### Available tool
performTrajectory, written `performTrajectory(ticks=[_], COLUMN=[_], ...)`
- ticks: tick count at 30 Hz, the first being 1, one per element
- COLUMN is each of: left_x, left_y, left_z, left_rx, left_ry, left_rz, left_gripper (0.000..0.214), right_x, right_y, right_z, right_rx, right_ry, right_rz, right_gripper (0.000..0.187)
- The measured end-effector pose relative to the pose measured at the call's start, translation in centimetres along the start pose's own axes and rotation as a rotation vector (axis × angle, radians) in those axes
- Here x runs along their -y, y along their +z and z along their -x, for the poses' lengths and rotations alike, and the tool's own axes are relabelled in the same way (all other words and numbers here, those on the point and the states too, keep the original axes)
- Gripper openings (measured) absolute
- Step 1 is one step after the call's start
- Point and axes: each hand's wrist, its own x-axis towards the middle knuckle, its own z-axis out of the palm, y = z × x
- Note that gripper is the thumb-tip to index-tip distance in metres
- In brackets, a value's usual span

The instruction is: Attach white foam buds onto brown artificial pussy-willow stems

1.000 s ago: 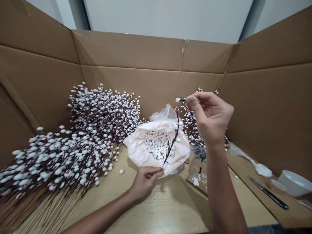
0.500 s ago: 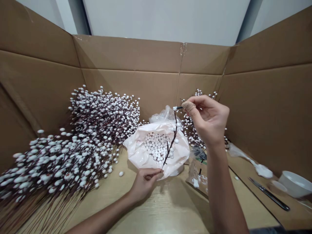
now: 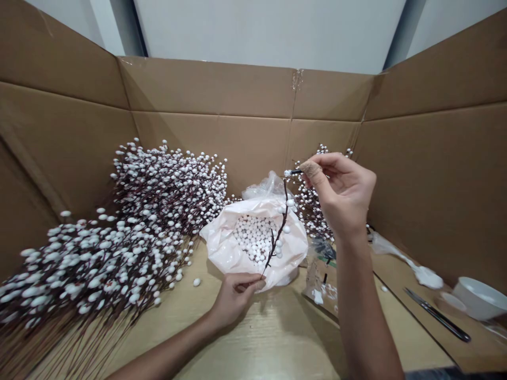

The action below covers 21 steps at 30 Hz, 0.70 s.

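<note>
**We pinch a dark berry stem (image 3: 277, 237) over the plastic bag (image 3: 222, 248) of white foam balls (image 3: 253, 237).**
Just above the bag's near rim, our left hand (image 3: 235, 298) closes on the stem's lower end; above the bag's far rim, our right hand (image 3: 340, 195) pinches its tip, with a tan-wrapped thumb (image 3: 311, 170) beside a white berry (image 3: 287, 173). Left of the bag lies a heap of berry sprays (image 3: 119, 237); further right sit a steak knife (image 3: 438, 315) and a white bowl (image 3: 481, 298). Too hard a pinch could bend the thin stem or crush the berry; a slip could drop it into the bag.
</note>
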Motion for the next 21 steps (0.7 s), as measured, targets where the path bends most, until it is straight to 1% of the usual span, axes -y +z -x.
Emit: performTrajectory(ticks=[6, 15, 21], left_x=[0.00, 0.18, 0.17], left_y=[-0.03, -0.01, -0.06], left_z=[0.04, -0.01, 0.04], left_rx=[-0.001, 0.004, 0.006], left_ry=[-0.005, -0.014, -0.001], left_rz=[-0.008, -0.007, -0.029], left_gripper=[0.020, 0.023, 0.022], right_x=[0.09, 0.13, 0.02], right_y=[-0.07, -0.31, -0.42], right_z=[-0.02, -0.02, -0.03], right_rx=[0.004, 0.073, 0.070], right_ry=[0.007, 0.019, 0.012], right_rz=[0.001, 0.013, 0.007], right_gripper=[0.006, 0.006, 0.003])
